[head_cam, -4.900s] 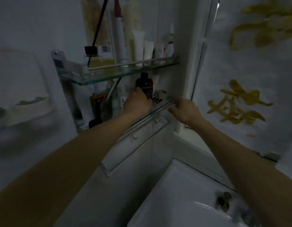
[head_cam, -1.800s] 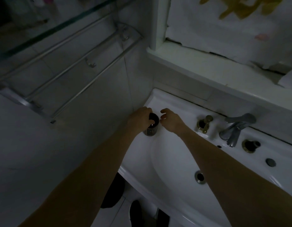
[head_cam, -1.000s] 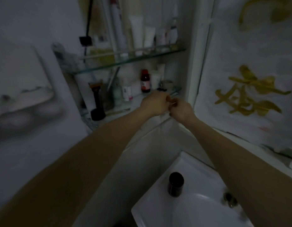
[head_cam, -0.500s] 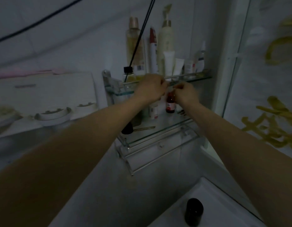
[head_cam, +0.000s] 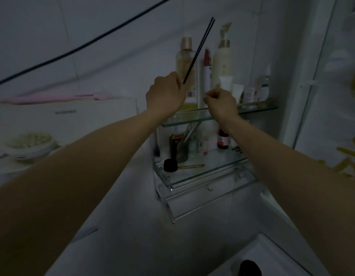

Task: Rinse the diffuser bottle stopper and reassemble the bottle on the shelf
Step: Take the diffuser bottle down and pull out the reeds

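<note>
Two black reed sticks (head_cam: 200, 46) slant up to the right from my left hand (head_cam: 164, 94), which grips them at their lower end above the left end of the upper glass shelf (head_cam: 184, 120). The diffuser bottle under them is hidden behind that hand. My right hand (head_cam: 220, 102) hovers just right of it, over the same shelf, with fingers curled and thumb against fingertip; I see nothing between them. A dark round bottle (head_cam: 250, 267) stands on the sink's corner at the bottom edge.
Tall bottles (head_cam: 222, 62) and tubes crowd the upper shelf behind my hands. The lower glass shelf (head_cam: 202, 172) holds a razor (head_cam: 177, 144), a small red-capped bottle (head_cam: 223, 140) and other small items. A mirror frame (head_cam: 304, 108) runs down the right side.
Both hands rose from the shelf rail to above the upper shelf. My left hand now grips the reed sticks. The view tilted up a little, so the dark bottle sits lower in frame.
</note>
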Demonstrator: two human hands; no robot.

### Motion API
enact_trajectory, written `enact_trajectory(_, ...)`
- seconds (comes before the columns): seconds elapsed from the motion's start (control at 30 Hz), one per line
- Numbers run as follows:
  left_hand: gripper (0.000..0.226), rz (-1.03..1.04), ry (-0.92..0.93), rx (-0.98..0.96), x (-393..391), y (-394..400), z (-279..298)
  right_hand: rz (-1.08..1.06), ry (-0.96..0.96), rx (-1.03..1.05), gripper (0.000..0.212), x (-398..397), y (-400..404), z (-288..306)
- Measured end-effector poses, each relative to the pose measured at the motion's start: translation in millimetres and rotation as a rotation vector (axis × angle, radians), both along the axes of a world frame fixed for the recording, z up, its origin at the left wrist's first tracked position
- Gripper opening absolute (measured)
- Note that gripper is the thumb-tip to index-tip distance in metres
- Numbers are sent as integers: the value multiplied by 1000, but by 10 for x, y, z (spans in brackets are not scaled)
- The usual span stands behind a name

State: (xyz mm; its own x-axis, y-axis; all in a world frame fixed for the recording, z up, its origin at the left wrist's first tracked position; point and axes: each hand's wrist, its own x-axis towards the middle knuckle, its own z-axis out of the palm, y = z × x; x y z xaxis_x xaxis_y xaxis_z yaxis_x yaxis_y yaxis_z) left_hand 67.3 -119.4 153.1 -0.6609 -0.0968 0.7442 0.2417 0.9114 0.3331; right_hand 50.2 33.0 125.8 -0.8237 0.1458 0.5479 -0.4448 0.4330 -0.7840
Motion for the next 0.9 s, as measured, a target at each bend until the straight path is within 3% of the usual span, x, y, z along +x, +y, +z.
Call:
enact_trajectory(0.13,29,-57,-40,-10,-132,-89,46,66,-53,60,24,-80,-67,138)
enact_trajectory(0.27,54,-59,-311,15,-326,-125,35,68,-57,179,28,-136,-114,192)
enact_trajectory(0.33,50,-84,-368,-22,-386,-117,29,76,-55,195,27,-162,-134,196)
enact_trajectory(0.53,37,-184,-284,7,-416,-51,150,138,-49,125,29,-213,-154,237)
enact_trajectory(0.7,26,-236,-237,-16,-353,93,307,143,-46,-74,21,-213,-10,344)
enact_trajectory(0.83,30,-311,-203,-16,-288,340,308,140,15,-172,11,-122,154,354)
enact_trajectory(0.9,32,-369,-188,-18,-259,531,277,112,46,-168,17,-82,249,313)
